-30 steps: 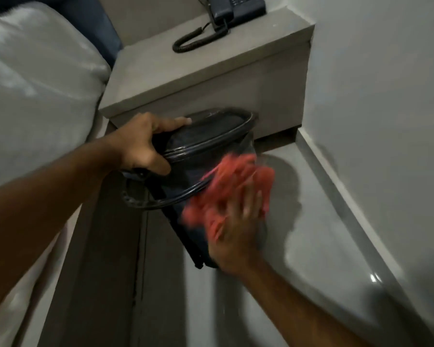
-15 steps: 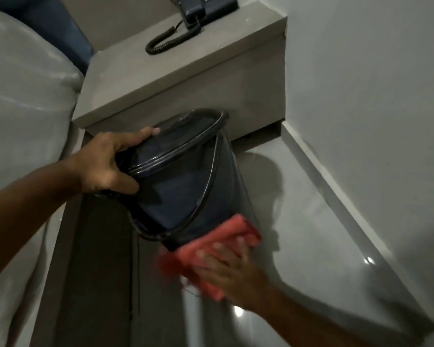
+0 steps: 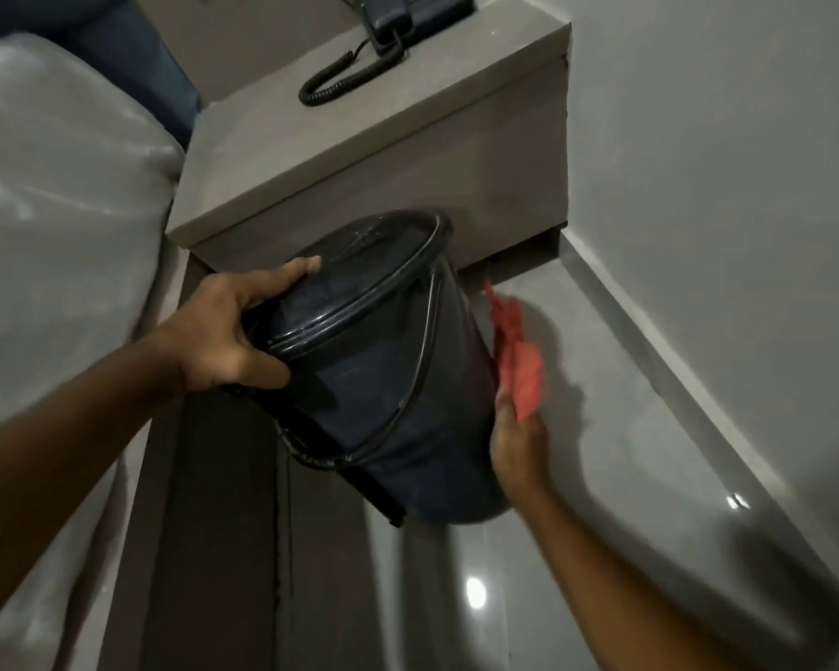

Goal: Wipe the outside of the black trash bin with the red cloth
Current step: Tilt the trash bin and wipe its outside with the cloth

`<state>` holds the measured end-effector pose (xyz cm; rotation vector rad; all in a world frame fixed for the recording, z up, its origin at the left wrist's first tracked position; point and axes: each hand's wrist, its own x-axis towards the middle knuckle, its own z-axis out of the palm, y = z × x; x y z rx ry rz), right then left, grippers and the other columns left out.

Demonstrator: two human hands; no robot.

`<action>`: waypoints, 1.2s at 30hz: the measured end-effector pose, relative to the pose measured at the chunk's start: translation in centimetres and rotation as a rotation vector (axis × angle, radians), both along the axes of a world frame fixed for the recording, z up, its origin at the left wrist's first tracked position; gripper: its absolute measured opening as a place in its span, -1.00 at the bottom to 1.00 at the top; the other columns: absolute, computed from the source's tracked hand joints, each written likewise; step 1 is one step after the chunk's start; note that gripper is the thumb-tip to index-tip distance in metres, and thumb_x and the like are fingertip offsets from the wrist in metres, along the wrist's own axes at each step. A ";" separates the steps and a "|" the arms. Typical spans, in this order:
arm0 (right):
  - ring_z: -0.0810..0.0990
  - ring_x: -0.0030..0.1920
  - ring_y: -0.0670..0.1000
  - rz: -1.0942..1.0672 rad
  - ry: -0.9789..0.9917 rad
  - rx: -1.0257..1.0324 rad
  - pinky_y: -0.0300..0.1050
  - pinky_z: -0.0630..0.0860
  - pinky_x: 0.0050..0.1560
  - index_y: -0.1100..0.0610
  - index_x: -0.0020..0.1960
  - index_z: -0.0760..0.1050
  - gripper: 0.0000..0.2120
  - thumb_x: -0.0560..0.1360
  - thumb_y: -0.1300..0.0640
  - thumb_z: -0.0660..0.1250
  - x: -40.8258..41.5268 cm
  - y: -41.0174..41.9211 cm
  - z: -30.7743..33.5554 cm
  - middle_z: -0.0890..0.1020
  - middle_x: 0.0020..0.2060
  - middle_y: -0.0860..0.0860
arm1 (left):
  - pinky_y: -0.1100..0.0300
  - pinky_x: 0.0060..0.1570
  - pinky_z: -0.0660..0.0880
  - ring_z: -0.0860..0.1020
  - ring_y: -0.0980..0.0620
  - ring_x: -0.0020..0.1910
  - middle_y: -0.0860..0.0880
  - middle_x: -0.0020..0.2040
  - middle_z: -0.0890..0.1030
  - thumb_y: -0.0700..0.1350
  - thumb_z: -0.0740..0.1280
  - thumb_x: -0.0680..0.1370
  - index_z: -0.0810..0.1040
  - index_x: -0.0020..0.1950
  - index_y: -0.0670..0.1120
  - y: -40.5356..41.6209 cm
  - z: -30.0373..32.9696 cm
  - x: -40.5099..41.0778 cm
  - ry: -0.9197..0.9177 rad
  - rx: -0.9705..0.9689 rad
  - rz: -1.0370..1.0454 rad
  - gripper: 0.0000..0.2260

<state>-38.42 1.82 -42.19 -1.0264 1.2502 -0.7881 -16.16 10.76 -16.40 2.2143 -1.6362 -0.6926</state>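
Observation:
The black trash bin (image 3: 398, 389) is held off the floor and tilted, its lid end up and away from me, its wire handle hanging across the side. My left hand (image 3: 233, 331) grips the lid rim on the left, thumb below and fingers over the top. My right hand (image 3: 516, 443) presses the red cloth (image 3: 521, 360) against the bin's right side; most of the cloth sticks up beyond the fingers, and part of it is hidden behind the bin.
A grey nightstand (image 3: 374, 152) stands right behind the bin with a dark corded phone (image 3: 398, 21) on top. A white-covered bed (image 3: 54, 225) fills the left. The wall and its baseboard (image 3: 674, 370) run close along the right. Glossy floor tiles (image 3: 625, 501) lie below.
My right hand has carried the red cloth from under the bin's lower front around to its right side and upward. The left hand keeps its hold on the rim.

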 end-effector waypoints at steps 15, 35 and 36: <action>0.56 0.24 0.15 -0.187 -0.160 -0.274 0.16 0.41 0.41 0.06 0.36 0.43 -0.53 0.46 0.25 0.17 -1.0 5.6 -0.1 0.56 0.27 0.08 | 0.02 0.49 0.29 0.30 -0.02 0.55 -0.15 0.54 0.32 0.03 0.60 0.13 0.30 0.52 -0.23 1.2 -4.0 -8.0 -0.327 -0.208 -0.271 0.04; 0.66 0.15 0.10 -0.279 -0.590 0.331 0.00 0.62 0.13 0.08 0.42 0.41 -0.64 0.64 0.24 0.22 -5.3 1.1 2.3 0.63 0.23 0.14 | -0.06 0.55 0.06 0.05 -0.22 0.61 -0.27 0.62 0.09 0.45 0.26 0.30 0.01 0.59 -0.25 -3.8 -6.6 -16.9 -0.568 -0.079 0.124 0.12; 0.64 0.20 0.13 -0.267 -0.594 0.350 0.09 0.58 0.24 0.10 0.42 0.41 -0.64 0.63 0.23 0.24 -5.4 1.0 2.3 0.62 0.25 0.15 | -0.09 0.55 0.07 0.04 -0.23 0.61 -0.29 0.62 0.08 0.41 0.26 0.30 0.01 0.59 -0.26 -3.3 -6.7 -16.6 -0.616 -0.072 0.065 0.09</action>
